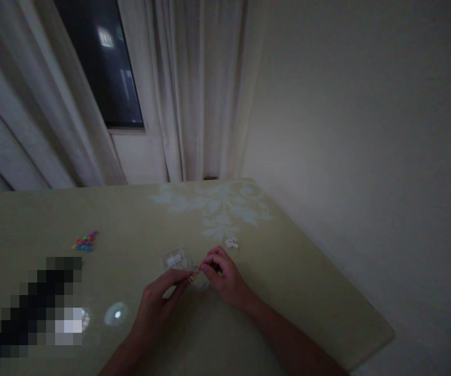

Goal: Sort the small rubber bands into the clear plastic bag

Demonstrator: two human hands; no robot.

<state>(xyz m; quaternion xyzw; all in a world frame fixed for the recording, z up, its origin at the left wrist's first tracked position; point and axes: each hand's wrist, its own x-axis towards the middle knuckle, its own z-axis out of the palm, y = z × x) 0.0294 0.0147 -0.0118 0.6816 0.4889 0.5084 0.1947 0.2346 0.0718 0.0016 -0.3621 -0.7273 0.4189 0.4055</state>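
My left hand point(161, 296) pinches something small and pale between thumb and fingertips, too tiny to name. Close beside it, the fingers of my right hand point(221, 274) are also pinched, meeting the left fingertips; whatever they grip cannot be made out. Just behind my left fingers lies a flat clear plastic case point(174, 258) with a whitish patch in it. Several small pale bits, partly hidden, show on the table below the fingertips. A little white piece point(232, 243) rests just beyond my right hand.
A small heap of bright multicoloured pieces point(85, 242) lies to the left on the pale table point(296, 292). A round shiny spot point(116, 314) shows nearer to me, and a blurred-out dark shape covers the lower left. Behind the table are curtains point(186, 94); a wall point(358, 136) borders its right side.
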